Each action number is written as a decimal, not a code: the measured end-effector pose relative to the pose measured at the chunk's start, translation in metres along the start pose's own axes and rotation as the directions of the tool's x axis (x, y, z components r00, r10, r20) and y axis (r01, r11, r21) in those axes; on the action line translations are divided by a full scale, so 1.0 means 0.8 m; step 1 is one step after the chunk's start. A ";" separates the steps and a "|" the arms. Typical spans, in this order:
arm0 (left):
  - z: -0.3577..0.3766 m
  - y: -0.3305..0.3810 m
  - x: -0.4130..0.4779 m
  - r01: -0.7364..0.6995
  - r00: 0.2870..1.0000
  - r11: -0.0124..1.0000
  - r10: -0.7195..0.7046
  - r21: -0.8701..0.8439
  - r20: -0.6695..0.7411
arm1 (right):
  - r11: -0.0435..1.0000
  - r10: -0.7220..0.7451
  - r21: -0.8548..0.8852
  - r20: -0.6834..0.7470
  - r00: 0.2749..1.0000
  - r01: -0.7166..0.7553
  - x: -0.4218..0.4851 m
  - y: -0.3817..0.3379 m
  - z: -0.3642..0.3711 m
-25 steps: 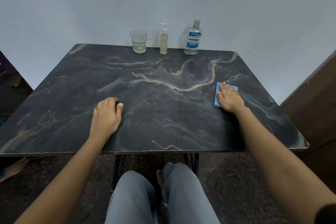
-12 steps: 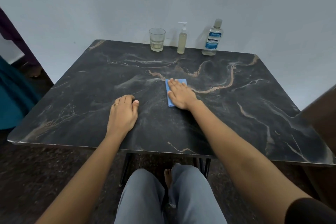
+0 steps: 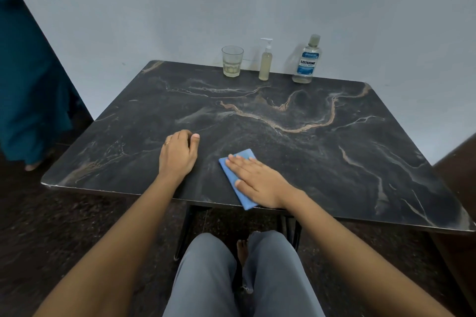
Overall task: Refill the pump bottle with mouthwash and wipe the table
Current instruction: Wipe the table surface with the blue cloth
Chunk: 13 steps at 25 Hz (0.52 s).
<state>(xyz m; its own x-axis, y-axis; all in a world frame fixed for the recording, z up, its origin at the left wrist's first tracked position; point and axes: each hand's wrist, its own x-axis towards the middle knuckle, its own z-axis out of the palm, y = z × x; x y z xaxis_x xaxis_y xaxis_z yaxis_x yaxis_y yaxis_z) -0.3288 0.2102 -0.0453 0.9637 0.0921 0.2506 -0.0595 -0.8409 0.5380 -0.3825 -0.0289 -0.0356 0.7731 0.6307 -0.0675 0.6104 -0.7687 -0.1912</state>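
Now pressing the soft, light cloth flat under the spread fingers of the right hand, near the table edge. Probably sliding easily; pushing down, not pinching. Resting the left hand loosely curled beside it, grasping nothing.

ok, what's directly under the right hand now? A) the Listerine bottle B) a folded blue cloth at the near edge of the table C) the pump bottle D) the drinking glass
B: the right hand lies flat, fingers spread, on the blue cloth, whose near corner reaches the front edge of the table; the glass, pump bottle and Listerine bottle stand along the far edge, untouched.
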 end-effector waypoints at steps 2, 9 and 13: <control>-0.013 -0.026 0.009 -0.036 0.999 0.992 0.032 0.124 0.036 | 0.998 0.064 -0.003 -0.019 0.998 -0.064 -0.031 0.026 -0.007; -0.015 -0.059 0.017 -0.003 1.000 0.996 0.004 0.090 -0.019 | 0.824 0.567 0.049 -0.100 0.818 -0.565 -0.035 0.192 -0.042; -0.010 -0.064 0.021 -0.007 0.999 0.993 0.012 0.120 -0.040 | 0.773 0.634 0.066 -0.071 0.770 -0.631 0.064 0.209 -0.049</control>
<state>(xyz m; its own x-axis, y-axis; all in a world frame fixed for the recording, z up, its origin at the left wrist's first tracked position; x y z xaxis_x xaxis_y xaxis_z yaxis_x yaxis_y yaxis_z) -0.3113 0.2589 -0.0624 0.9517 0.1031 0.2893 -0.0350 -0.8994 0.4358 -0.2341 -0.1290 -0.0324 0.9946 -0.0095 -0.1032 -0.0270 -0.9851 -0.1697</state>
